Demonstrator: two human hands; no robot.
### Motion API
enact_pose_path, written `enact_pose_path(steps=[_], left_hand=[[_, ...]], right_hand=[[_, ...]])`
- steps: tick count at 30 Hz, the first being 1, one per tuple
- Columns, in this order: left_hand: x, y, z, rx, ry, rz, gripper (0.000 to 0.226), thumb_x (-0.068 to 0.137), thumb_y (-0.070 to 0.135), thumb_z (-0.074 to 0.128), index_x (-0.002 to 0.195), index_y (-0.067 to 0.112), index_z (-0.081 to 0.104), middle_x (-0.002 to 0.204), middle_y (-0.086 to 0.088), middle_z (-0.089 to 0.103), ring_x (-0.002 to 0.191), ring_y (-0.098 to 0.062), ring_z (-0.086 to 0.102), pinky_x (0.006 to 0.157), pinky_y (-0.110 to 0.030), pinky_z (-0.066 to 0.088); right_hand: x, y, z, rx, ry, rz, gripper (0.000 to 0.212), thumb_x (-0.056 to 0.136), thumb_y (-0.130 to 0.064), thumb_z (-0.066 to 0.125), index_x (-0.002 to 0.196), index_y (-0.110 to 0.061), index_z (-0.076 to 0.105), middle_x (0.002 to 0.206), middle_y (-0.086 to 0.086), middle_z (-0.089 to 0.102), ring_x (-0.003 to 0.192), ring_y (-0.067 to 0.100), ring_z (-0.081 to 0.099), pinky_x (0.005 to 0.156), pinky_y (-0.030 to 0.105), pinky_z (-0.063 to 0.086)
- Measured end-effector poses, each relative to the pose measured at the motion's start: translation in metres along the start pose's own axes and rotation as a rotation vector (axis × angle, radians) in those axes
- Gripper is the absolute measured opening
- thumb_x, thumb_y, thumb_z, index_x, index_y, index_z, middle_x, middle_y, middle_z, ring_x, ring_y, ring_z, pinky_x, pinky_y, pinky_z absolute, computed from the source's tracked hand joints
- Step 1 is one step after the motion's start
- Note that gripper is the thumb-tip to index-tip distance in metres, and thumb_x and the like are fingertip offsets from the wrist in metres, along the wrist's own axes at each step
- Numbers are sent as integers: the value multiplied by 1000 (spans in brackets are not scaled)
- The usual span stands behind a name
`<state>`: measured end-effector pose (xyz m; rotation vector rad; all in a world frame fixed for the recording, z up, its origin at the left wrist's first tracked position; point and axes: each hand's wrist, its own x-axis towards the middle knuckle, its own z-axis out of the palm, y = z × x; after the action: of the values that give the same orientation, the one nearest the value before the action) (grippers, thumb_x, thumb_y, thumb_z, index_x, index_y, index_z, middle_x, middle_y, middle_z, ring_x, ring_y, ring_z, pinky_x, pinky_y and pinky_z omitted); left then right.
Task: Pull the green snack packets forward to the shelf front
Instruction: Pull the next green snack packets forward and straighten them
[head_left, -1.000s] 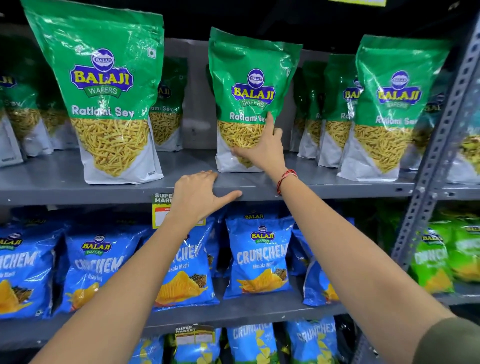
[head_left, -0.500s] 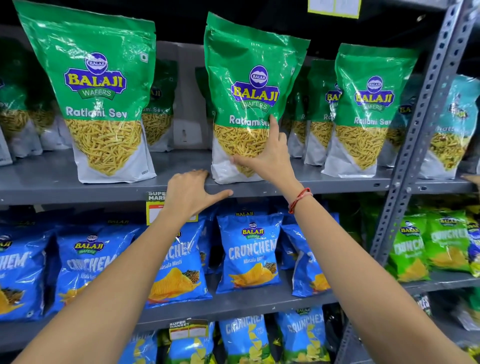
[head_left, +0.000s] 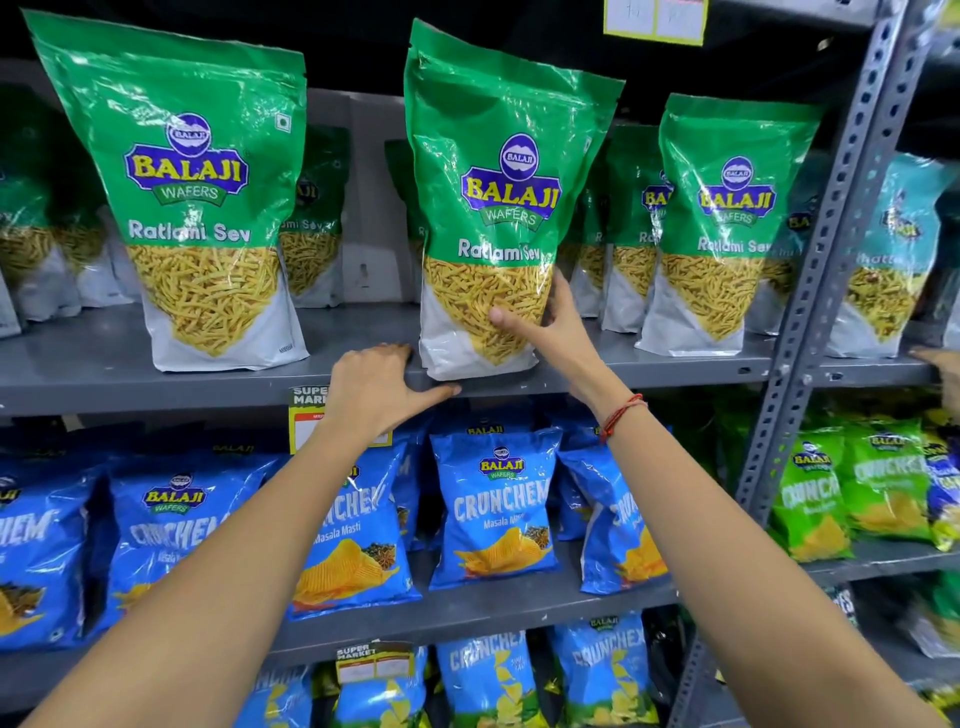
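Note:
Green Ratlami Sev packets stand on the grey upper shelf (head_left: 104, 384). The middle packet (head_left: 498, 197) is upright at the shelf's front edge. My right hand (head_left: 556, 327) grips its lower right side, thumb across the front, fingers behind it. My left hand (head_left: 379, 387) rests on the shelf lip just left of that packet, fingers over the edge, holding nothing. A left packet (head_left: 202, 208) stands at the front. A right packet (head_left: 727, 228) stands a little further back. More green packets (head_left: 311, 218) stand deep at the back.
Blue Crunchem bags (head_left: 493, 504) fill the shelf below, with green bags (head_left: 852, 483) to the right. A perforated grey upright (head_left: 826, 270) divides the bays. A yellow price tag (head_left: 306, 415) hangs on the shelf lip. Another person's fingers (head_left: 940, 364) show at the right edge.
The middle packet has come forward to the shelf edge. My right hand shifted from flat on its front to gripping its right side. My left hand stayed on the shelf lip.

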<state>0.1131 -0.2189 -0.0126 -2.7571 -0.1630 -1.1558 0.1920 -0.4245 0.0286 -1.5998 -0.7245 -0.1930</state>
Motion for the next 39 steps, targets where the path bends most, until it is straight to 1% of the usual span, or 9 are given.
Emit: enact_pose_path(steps=[2, 4, 5, 11, 16, 22, 27, 33, 39], left_hand=[[-1, 0, 0, -6, 14, 4, 81, 62, 89, 36, 89, 18, 65, 82, -5, 70, 74, -29, 65, 56, -31, 40], [0, 0, 1, -9, 25, 12, 84, 62, 90, 32, 90, 18, 65, 83, -5, 70, 74, -29, 65, 55, -31, 37], [0, -1, 2, -4, 30, 15, 85, 61, 91, 30, 90, 18, 65, 83, -5, 70, 74, -28, 65, 55, -31, 37], [1, -1, 2, -23, 58, 27, 85, 62, 91, 28, 87, 19, 64, 82, -4, 69, 73, -28, 64, 54, -30, 33], [1, -2, 3, -12, 48, 23, 85, 62, 91, 27, 91, 20, 63, 85, -3, 70, 75, -26, 65, 55, -30, 34], [0, -1, 2, -9, 24, 16, 85, 63, 91, 27, 97, 22, 63, 91, -1, 70, 80, -25, 65, 57, -30, 36], [1, -1, 2, 0, -1, 4, 83, 64, 90, 29, 98, 21, 63, 92, -2, 70, 81, -24, 65, 58, -31, 42], [0, 0, -1, -24, -17, -1, 80, 66, 88, 33, 99, 21, 63, 92, -2, 70, 84, -25, 64, 61, -32, 40], [0, 0, -3, -29, -56, 2, 79, 68, 86, 35, 100, 20, 62, 95, -3, 70, 86, -26, 64, 65, -33, 43]], right_hand=[[5, 6, 1, 20, -52, 24, 80, 72, -32, 79, 138, -15, 37, 124, -4, 61, 110, 3, 61, 96, 25, 51], [8, 8, 3, 31, -48, 36, 75, 69, -41, 79, 131, -16, 45, 116, -8, 64, 102, -2, 63, 84, 16, 51], [9, 8, 5, 34, -31, 38, 77, 66, -47, 79, 129, -17, 46, 116, -9, 65, 102, -1, 64, 84, 17, 51], [13, 11, 13, 8, 46, 23, 85, 51, -64, 78, 120, -25, 50, 118, -5, 65, 110, 11, 62, 98, 34, 50], [16, 12, 17, -21, 71, 10, 78, 58, -59, 78, 122, -25, 48, 114, -10, 64, 106, 5, 61, 97, 31, 50], [16, 13, 20, -40, 94, 7, 77, 66, -54, 78, 129, -22, 47, 119, -6, 63, 108, 8, 60, 92, 24, 48], [16, 11, 19, -56, 84, 16, 80, 67, -53, 77, 132, -20, 45, 123, -3, 62, 112, 12, 59, 100, 31, 48], [12, 9, 20, -85, 95, 10, 84, 64, -58, 76, 132, -22, 45, 123, -5, 62, 114, 12, 58, 103, 37, 46], [3, 6, 15, -102, 112, 3, 97, 64, -62, 73, 142, -20, 33, 141, -1, 51, 126, 13, 49, 110, 44, 39]])
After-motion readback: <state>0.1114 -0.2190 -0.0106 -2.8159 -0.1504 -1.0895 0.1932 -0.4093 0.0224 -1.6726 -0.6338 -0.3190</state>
